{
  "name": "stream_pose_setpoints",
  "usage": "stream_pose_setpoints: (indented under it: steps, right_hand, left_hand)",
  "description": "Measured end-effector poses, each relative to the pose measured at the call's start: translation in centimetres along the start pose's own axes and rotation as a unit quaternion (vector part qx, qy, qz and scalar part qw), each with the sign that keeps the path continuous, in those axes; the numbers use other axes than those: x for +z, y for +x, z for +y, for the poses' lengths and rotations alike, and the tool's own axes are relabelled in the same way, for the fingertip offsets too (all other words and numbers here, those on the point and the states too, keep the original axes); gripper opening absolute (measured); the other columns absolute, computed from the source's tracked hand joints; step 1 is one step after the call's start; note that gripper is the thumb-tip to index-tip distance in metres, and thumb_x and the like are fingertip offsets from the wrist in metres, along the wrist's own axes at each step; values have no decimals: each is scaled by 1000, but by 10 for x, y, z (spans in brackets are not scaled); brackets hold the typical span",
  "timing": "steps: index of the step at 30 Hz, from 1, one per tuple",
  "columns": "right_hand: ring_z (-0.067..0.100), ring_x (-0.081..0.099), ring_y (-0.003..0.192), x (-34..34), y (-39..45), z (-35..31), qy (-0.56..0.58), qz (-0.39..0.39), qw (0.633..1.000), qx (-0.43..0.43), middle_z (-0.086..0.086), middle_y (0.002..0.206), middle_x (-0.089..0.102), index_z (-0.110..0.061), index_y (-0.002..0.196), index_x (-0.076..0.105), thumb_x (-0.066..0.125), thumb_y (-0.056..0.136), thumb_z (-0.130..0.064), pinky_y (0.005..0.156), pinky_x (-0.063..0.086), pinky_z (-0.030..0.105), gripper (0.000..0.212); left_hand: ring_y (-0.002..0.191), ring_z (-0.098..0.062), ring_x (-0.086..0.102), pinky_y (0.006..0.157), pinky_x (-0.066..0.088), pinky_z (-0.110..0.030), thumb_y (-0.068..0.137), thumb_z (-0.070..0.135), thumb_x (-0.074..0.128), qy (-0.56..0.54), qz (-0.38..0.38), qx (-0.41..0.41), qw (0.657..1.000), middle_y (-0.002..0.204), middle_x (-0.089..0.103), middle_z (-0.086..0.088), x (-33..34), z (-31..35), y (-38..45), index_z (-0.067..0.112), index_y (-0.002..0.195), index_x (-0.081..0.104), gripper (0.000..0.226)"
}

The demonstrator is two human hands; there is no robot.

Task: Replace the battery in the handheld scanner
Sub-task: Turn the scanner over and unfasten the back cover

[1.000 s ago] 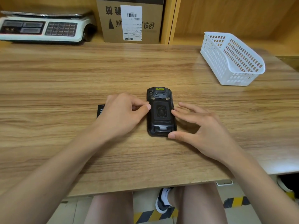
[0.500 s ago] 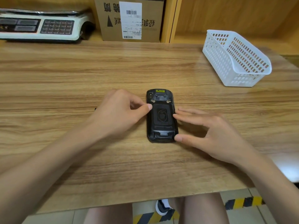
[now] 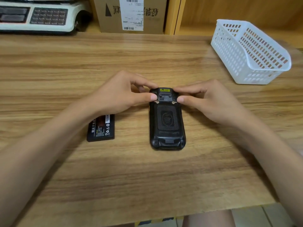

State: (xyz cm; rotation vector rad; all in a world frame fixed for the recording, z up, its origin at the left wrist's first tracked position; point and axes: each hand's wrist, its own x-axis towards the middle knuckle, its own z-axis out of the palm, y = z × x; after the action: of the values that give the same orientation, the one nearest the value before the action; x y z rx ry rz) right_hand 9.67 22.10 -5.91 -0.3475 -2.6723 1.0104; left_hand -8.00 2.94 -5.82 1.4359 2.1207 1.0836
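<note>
A black handheld scanner (image 3: 166,123) lies face down in the middle of the wooden table (image 3: 147,177), its back cover on and a yellow label at its far end. My left hand (image 3: 121,94) pinches the scanner's far left corner, thumb tip by the left metal latch. My right hand (image 3: 208,102) pinches the far right corner, thumb tip by the right latch. A flat black battery (image 3: 101,128) with printed text lies on the table left of the scanner, partly under my left wrist.
A white slotted plastic basket (image 3: 249,53) stands at the back right of the table. A weighing scale (image 3: 37,17) and a cardboard box (image 3: 132,13) sit on the shelf behind. My knees show below the near table edge.
Both hands have slid from the scanner's sides up to its far end, thumbs now at the two latches. The loose battery, hidden under my left hand before, is uncovered.
</note>
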Motion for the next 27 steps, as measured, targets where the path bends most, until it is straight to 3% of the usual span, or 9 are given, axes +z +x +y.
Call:
stream_pose_setpoints:
  steps: [4, 9, 12, 15, 21, 24, 27]
  right_hand:
    - [1, 66, 109, 0, 1, 3, 37, 11, 999, -1, -10, 114, 72, -25, 116, 72, 77, 82, -24, 105, 48, 36, 34]
    - [-2, 65, 110, 1, 2, 1, 30, 4, 999, -11, -11, 112, 70, -21, 118, 70, 76, 81, -25, 105, 47, 30, 38]
    - [0, 64, 112, 1, 3, 1, 26, 5, 1000, -17, -9, 114, 70, -17, 118, 70, 75, 80, -27, 105, 47, 28, 40]
    - [3, 64, 113, 3, 3, 3, 11, 10, 999, -32, -4, 115, 71, -13, 117, 71, 75, 82, -23, 105, 47, 29, 37]
    - [5, 65, 112, 5, 4, 5, -22, 31, 998, -51, -3, 115, 72, -12, 116, 72, 75, 84, -23, 104, 48, 31, 34]
    - [2, 64, 110, 5, 3, 3, -55, 53, 994, -81, -4, 113, 72, -11, 114, 73, 75, 84, -23, 102, 49, 25, 32]
    - [4, 61, 111, 7, 2, 3, -109, 76, 983, -128, 3, 111, 73, -9, 109, 75, 74, 86, -19, 98, 45, 11, 25]
  left_hand:
    - [91, -22, 67, 76, 49, -21, 80, 33, 80, -17, 4, 6, 1000, 105, 75, 1, 0, -1, 1, 28, 112, 76, 33]
    - [88, -21, 65, 76, 50, -27, 77, 35, 80, -2, 6, 21, 1000, 102, 74, -1, 1, 0, 0, 31, 112, 75, 35]
    - [87, -20, 65, 74, 47, -21, 76, 37, 80, -7, 10, 20, 1000, 102, 74, -4, 2, -1, 1, 29, 112, 75, 38]
    - [82, -9, 61, 74, 45, -17, 76, 35, 79, -1, 10, 26, 1000, 103, 74, -3, 3, -1, 1, 25, 113, 75, 39]
    - [80, 2, 58, 74, 42, -6, 78, 30, 79, 7, 11, 26, 1000, 106, 72, 7, 2, 1, -1, 21, 116, 75, 39]
    - [85, 0, 62, 76, 44, -6, 79, 27, 79, 12, 15, 28, 999, 106, 70, 18, 3, 4, -2, 26, 115, 73, 36]
    - [102, 1, 64, 91, 47, -9, 80, 31, 78, 40, 21, 34, 998, 102, 62, 35, 2, 5, -3, 38, 115, 68, 37]
